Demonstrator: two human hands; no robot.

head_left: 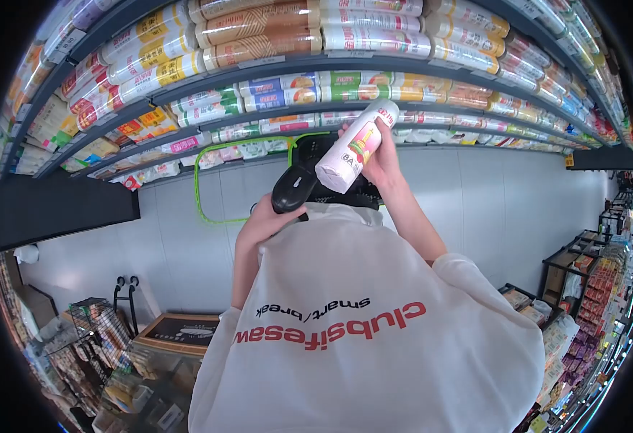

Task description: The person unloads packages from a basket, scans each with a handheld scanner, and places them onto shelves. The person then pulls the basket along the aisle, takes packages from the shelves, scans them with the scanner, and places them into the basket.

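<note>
A white and pink wrapped roll [356,148] is tilted in front of the shelves, with my right hand [383,160] wrapped round its right side. Lower and to the left, my left hand [267,220] grips a black handheld device [293,189] with a rounded head. Behind the two sits a black basket or cart part [352,196], partly hidden by the roll and my shirt. A bright green frame [198,189] shows to the left of the device.
Curved rows of shelves [280,62] hold many packaged rolls across the top. Grey floor [468,209] lies below them. A wooden-edged stand [176,333] and wire rack are at the lower left. Black racks [563,270] with packaged goods stand at the right.
</note>
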